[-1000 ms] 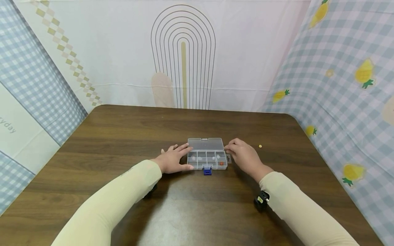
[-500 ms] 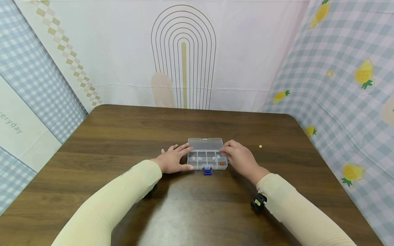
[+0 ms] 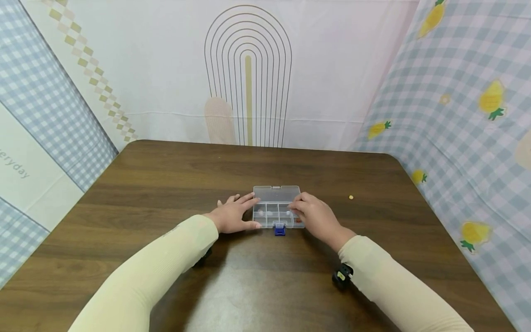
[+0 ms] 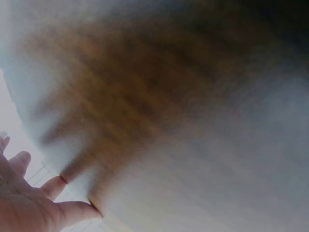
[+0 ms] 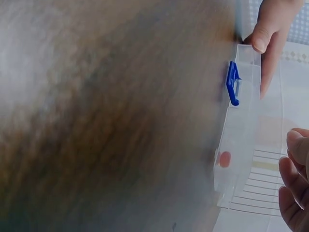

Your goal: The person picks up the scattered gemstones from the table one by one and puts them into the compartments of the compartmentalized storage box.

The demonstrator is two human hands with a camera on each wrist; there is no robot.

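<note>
Table (image 3: 240, 295) with a clear divided box (image 3: 277, 193) lying open near its middle.
Its lid is folded back on the far side. The left hand (image 3: 232, 218) has its fingers spread, touching the box's left end and gripping nothing. The right hand (image 3: 317, 216) is over the right-hand compartments, fingers curled; whether they pinch anything cannot be told. A blue clasp (image 3: 280, 231) juts from the front edge, a red piece (image 5: 225, 159) sits in the front right compartment, and a tiny yellow piece (image 3: 351, 197) lies right of the box, well apart.
</note>
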